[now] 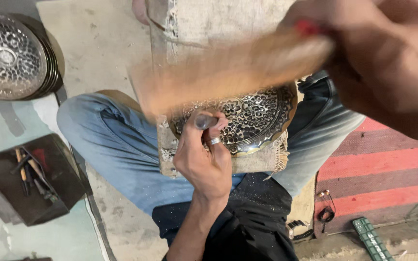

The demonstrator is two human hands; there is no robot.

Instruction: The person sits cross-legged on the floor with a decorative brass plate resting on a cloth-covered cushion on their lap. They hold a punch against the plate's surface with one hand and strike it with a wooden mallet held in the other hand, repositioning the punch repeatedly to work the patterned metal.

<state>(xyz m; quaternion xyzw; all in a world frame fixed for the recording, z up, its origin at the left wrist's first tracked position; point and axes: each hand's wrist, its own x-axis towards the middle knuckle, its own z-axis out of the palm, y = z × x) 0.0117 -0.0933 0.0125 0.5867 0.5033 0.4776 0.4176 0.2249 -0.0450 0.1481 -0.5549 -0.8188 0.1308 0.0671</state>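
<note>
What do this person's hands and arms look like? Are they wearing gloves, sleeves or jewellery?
Both are bare: no gloves, and no sleeves on the parts in view. The left hand wears a silver-coloured ring on one finger, and its forearm is uncovered up to the frame edge. The right hand is close to the camera and blurred; no ring or covering can be made out.

Legs: faded blue jeans.
Torso: black garment.
Left hand: silver ring; forearm bare.
</note>
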